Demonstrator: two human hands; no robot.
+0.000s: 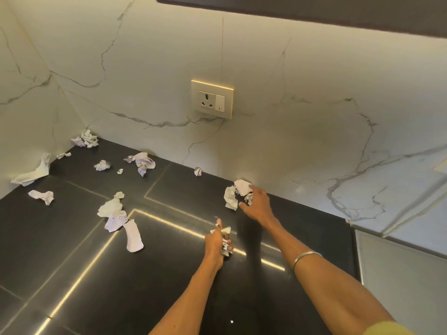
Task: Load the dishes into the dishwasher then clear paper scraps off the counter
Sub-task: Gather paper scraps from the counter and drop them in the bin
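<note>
Wide marble wall [314,97] fills the back of the view, meeting a glossy black counter [72,257] that mirrors bright strip lights. On the wall, above the counter, sits a cream socket plate [212,99]. Scattered over the counter's left half lie the paper scraps: a long crumpled sheet [32,174] leaning at the left wall, a flattened cluster of sheets [119,220] near the middle, a crumpled bunch [142,162] further back, a wad in the far corner [85,139], a twisted piece [42,196] at the left and a small ball [197,170] against the back wall. Now the hands: the right hand [257,205] reaches to the back wall, fingers curled onto a crumpled white wad [235,193] resting on the counter there, thumb spread toward the camera. A thin metal bangle [306,257] rings that forearm. The left hand [216,243] hovers nearer, just above the counter, fist closed round a bundle of gathered scraps [225,240] that pokes out top and bottom.
</note>
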